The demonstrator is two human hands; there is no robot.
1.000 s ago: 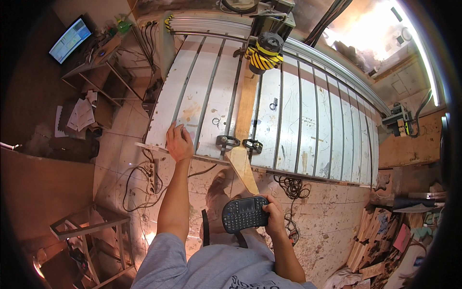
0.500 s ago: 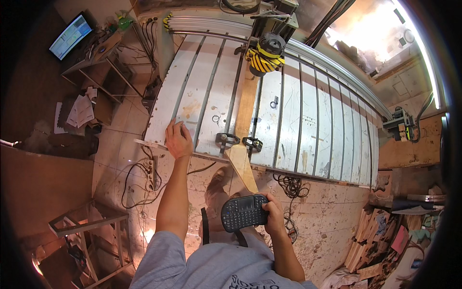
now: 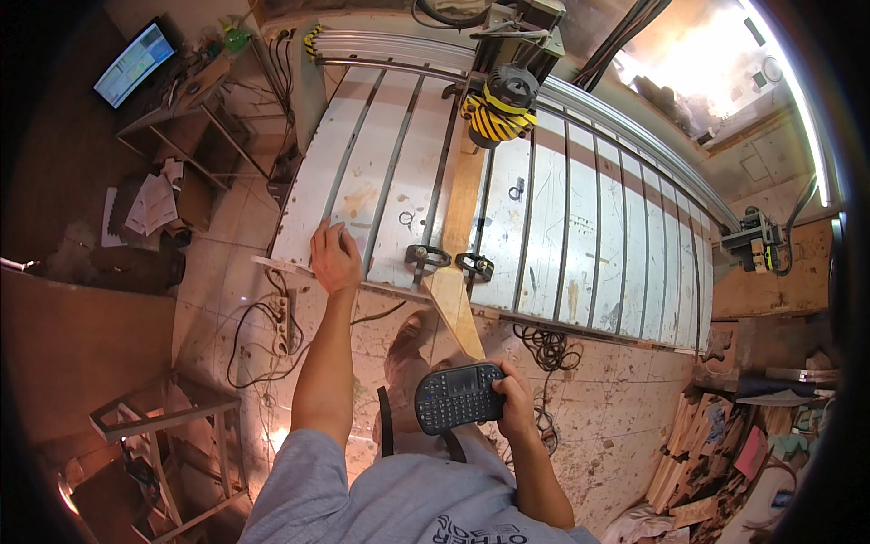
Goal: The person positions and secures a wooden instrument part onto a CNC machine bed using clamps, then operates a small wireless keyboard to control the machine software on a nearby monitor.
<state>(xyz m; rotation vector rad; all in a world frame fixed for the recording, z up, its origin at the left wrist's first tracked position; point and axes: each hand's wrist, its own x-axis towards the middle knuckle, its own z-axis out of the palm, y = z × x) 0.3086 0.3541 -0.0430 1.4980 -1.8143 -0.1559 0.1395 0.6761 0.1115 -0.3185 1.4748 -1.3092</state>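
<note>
My right hand (image 3: 517,403) grips the right end of a small black handheld keyboard (image 3: 459,397), thumb on its top face. At the front left of the slotted white machine bed (image 3: 544,263), my left hand (image 3: 335,258) rests on the edge, fingers lying forward and holding nothing. To its right, two black clamps (image 3: 426,257) flank a long wooden board (image 3: 464,199) on the bed. The board's narrowing end (image 3: 456,313) juts out past the front edge, toward the keyboard. Over its far end hangs a machine spindle (image 3: 507,91) with a yellow-and-black striped collar.
A metal gantry rail (image 3: 634,150) spans the back of the bed. Cables and a power strip (image 3: 284,326) lie on the floor at left, a coiled black cable (image 3: 548,349) under the front edge. Wood offcuts (image 3: 680,453) are piled at lower right. A lit monitor (image 3: 133,62) stands far left.
Hardly anything differs. The view has shifted very slightly; both hands, the keyboard and the board keep their places.
</note>
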